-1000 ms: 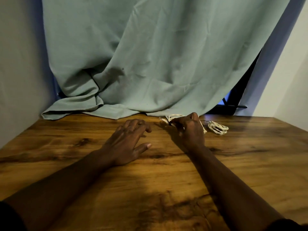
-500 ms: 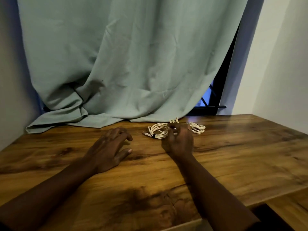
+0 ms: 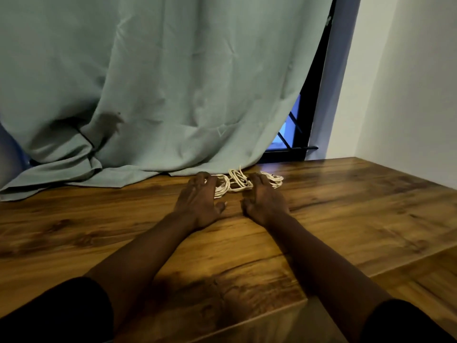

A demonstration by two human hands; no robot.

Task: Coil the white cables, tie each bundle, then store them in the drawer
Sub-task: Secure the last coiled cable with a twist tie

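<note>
White cable coils (image 3: 238, 183) under fingertips; left hand (image 3: 199, 203), right hand (image 3: 265, 202) flat, fingers straight, gripping nothing.

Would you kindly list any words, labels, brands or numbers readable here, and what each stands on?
None: no text can be read.
The white cable bundles, curtain, wooden table and wall show no lettering; any marking on the cables is too small to tell.

Black sleeves (image 3: 61, 315) (short ones) end above the elbows; forearms bare.
</note>
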